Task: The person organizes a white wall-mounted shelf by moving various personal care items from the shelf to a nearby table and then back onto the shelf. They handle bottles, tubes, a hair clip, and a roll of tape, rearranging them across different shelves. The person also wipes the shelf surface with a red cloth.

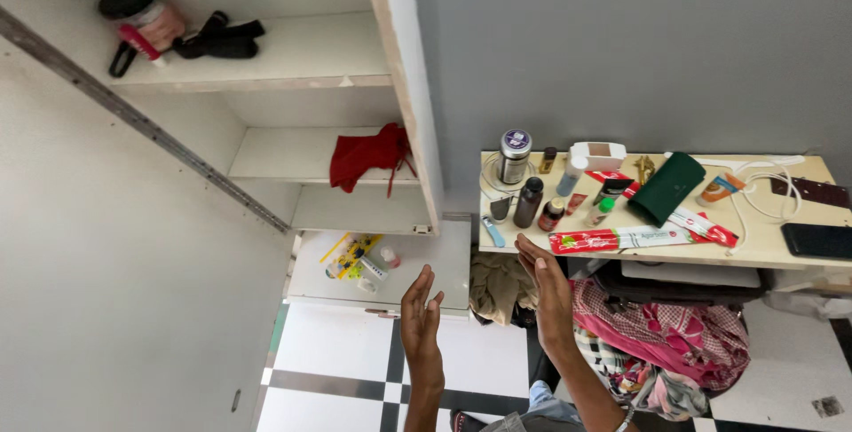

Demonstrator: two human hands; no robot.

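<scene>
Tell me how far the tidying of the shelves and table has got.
Done, by the look of it: a jar and black item sit on the top shelf, a red cloth on the shelf below. In hand: nothing; left hand and right hand are raised, open and empty. Left: the table is crowded with bottles and tubes, and clothes are heaped under it.

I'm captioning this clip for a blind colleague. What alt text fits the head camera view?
Two empty hands, left hand and right hand, are raised open-palmed over a black-and-white tiled floor. Ahead is an open cupboard with a red cloth on a shelf, beside a cluttered table of bottles, tubes and a green pouch.
</scene>
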